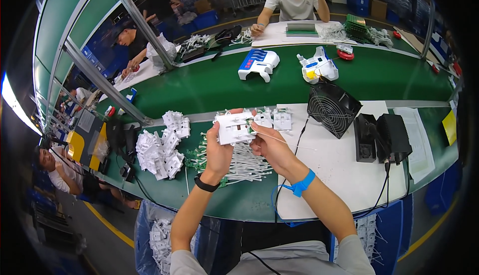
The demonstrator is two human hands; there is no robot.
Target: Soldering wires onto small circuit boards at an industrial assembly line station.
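My left hand [217, 151] is closed around a white plastic housing part [232, 130], held above the bench with its thumb on the near side. My right hand [273, 150] pinches a small green circuit board [252, 131] against the part's right end, and a thin white cable [299, 147] trails from it to the right. Fingers partly hide where board and part meet. Under my hands lies a heap of white cables [252, 164] with green boards at their left end. Just beyond the hands sit more white plastic parts [282, 119].
At left is a pile of white parts [153, 154]. A black fan [333, 109] and black power boxes [394, 136] stand at right on white board [319, 185]. White-blue casings [259, 64] lie on the far green surface. Below are bins [144, 225]; co-workers [292, 3] sit opposite and at left.
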